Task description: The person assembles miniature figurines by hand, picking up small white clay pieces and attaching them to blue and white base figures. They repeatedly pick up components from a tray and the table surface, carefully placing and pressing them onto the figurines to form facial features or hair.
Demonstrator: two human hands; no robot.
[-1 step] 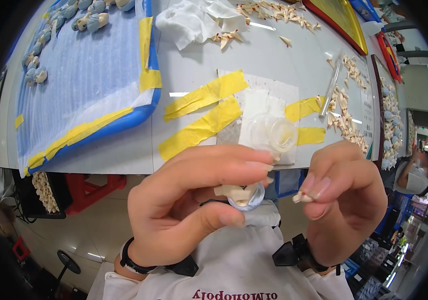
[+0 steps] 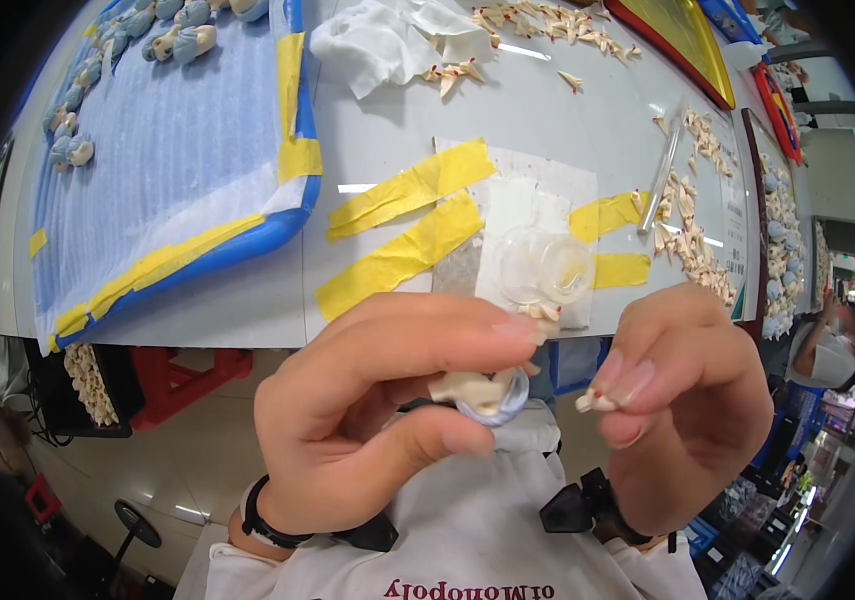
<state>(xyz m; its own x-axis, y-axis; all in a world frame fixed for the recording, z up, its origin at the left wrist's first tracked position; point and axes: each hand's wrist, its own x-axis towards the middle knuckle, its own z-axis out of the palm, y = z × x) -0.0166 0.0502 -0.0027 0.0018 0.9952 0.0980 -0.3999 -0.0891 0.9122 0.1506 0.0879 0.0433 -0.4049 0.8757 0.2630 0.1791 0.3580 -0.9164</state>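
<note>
Between the thumb and fingers of my left hand [image 2: 378,400] is a small cream and light-blue doll part [image 2: 493,397], partly hidden by the fingers. A second small cream piece with red marks [image 2: 543,318] shows at the left index and middle fingertips; whether they grip it is unclear. My right hand [image 2: 683,390] pinches a tiny cream piece with a red dot [image 2: 596,401] between thumb and fingertips, a short gap to the right of the doll part. Just beyond the hands, a clear round plastic cup [image 2: 568,270] stands on white paper [image 2: 515,205] at the table's near edge.
Yellow tape strips [image 2: 408,190] lie on the white table [image 2: 378,130]. At left is a blue-rimmed tray [image 2: 278,235] with blue-haired figures [image 2: 188,40]. Small cream pieces [image 2: 688,230] lie at right beside a clear rod [image 2: 661,175]. Crumpled white cloth [image 2: 373,45] sits at the back.
The doll part in my left hand has turned slightly, and the fingers above it have shifted a little, showing more of the cream piece at their tips. My right fingertips have edged left.
</note>
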